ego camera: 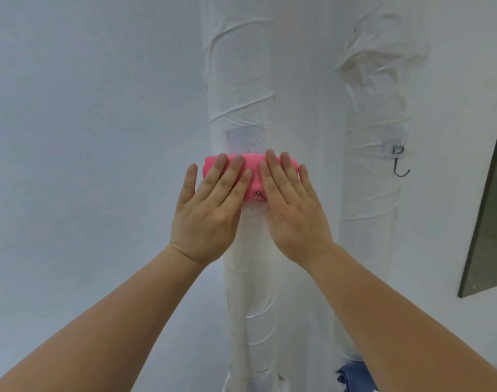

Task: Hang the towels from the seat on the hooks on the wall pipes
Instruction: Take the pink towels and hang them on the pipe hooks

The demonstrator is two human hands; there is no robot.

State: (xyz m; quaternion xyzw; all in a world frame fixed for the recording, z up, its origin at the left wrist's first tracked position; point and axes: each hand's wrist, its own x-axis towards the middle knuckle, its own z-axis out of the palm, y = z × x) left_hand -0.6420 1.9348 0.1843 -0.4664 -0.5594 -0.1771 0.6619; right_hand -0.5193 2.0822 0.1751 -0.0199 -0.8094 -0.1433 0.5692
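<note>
You are pressing both hands flat on towel (254,165), frame centre. Left hand (210,210) and right hand (292,210) are lying side by side, fingers straight and spread, gripping nothing. Pink towel, folded into band, is sitting against middle pipe (241,80), mostly under your fingers. Metal hook tip (257,195) is poking out at towel's lower edge, between your hands. Second hook (400,165) is hanging on right pipe (377,108), right of centre. Blue cloth (351,377) is showing at bottom edge, by right pipe's foot. Dark panel (490,222) is cutting in at right edge.
</note>
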